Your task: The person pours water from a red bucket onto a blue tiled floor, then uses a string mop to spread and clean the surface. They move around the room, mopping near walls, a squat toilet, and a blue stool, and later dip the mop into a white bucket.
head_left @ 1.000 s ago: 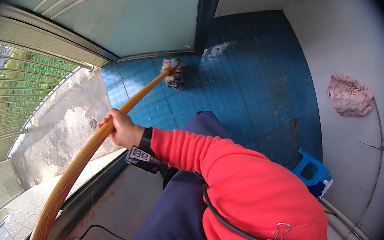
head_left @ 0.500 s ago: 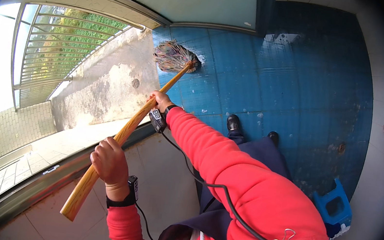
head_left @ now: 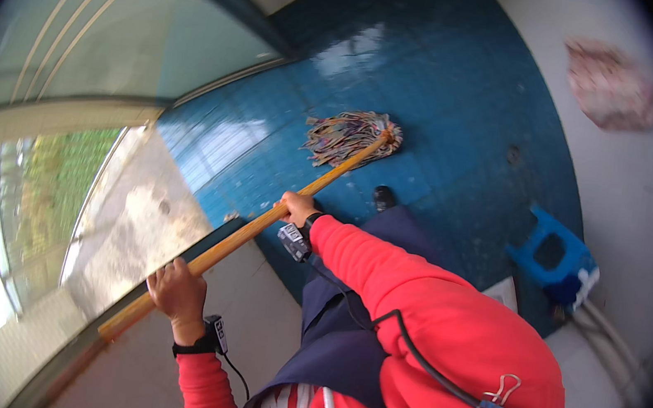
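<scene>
Door rail [head_left: 66, 364]: dark strip at lower left, near the handle's butt end in this view; a careless backward pull might knock wood against it.
Glass panel [head_left: 158, 38]: upper left, apart from the mop; a wide swing could strike it.
Left hand [head_left: 179, 292]: wrapped round the wooden mop handle [head_left: 238, 239] close to its butt end — little shaft remains behind it, so a damp palm could slide off.
Right hand [head_left: 295, 207]: closed round the same handle further down, thumb side toward the mop head; a loose hold here would let the shaft twist.
Mop head [head_left: 344, 138]: on the blue floor [head_left: 462, 131], strands fanned leftward, ahead of the feet.
Shoe [head_left: 383, 198]: dark, near the strands — stepping forward might trap them or cause a slip, as the tiles shine as though wet.
Cable [head_left: 448, 378]: black, looped over the right sleeve; a long reach could tug it.
Stool [head_left: 575, 246]: blue, well right of the mop; a broad sweep that way could bump it.
</scene>
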`<action>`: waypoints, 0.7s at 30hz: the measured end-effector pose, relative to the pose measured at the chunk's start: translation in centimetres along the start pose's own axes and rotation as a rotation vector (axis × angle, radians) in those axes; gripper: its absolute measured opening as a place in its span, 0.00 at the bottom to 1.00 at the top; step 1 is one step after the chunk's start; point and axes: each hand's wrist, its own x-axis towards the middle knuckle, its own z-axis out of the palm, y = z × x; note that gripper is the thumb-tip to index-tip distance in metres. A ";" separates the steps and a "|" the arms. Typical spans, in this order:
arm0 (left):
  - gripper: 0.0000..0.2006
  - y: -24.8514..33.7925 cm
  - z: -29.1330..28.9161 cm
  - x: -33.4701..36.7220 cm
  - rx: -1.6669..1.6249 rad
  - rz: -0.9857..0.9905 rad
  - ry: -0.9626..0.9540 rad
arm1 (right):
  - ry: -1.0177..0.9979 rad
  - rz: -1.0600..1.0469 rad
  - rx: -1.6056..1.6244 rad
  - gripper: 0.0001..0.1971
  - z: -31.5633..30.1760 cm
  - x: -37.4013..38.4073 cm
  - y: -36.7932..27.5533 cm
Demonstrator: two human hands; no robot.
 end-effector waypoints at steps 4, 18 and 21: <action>0.05 6.2 0.6 1.8 -0.138 0.146 -0.019 | 0.203 -0.073 0.369 0.06 -8.9 -3.7 -6.2; 0.07 -3.7 -5.6 0.3 -0.140 0.216 0.248 | 0.422 -0.393 0.824 0.06 -6.0 -13.1 -10.1; 0.08 -9.7 -6.1 -4.2 -0.079 0.187 0.353 | 0.402 -0.358 0.770 0.07 -0.1 -15.6 -6.1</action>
